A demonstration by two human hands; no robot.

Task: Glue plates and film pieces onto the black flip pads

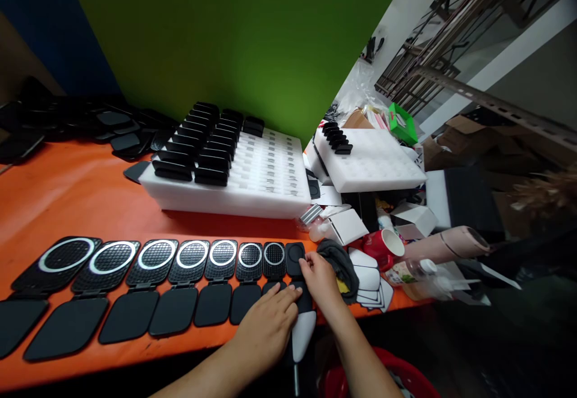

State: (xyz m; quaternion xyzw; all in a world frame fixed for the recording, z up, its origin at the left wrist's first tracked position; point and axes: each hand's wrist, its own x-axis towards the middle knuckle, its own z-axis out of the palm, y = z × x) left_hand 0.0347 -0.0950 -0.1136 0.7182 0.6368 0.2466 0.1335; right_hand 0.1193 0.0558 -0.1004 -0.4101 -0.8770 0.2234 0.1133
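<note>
A row of several open black hinged cases [189, 263] lies along the front of the orange table [67, 193], most with a white ring on the upper half. My left hand [265, 320] rests flat, fingers stretched, on the lower flap of the rightmost case [295, 257]. My right hand [320, 275] has its fingers curled at that case's right edge, touching it; this case shows no white ring. A white-handled tool [302, 335] lies under my left hand's fingers at the table edge.
Two white foam trays [265, 175] [378, 166] partly filled with black parts stand behind. Loose black cases are piled at the back left [90, 124]. A dark cloth [338, 260], red mug [383, 247], small boxes, bottle and paper roll clutter the right end.
</note>
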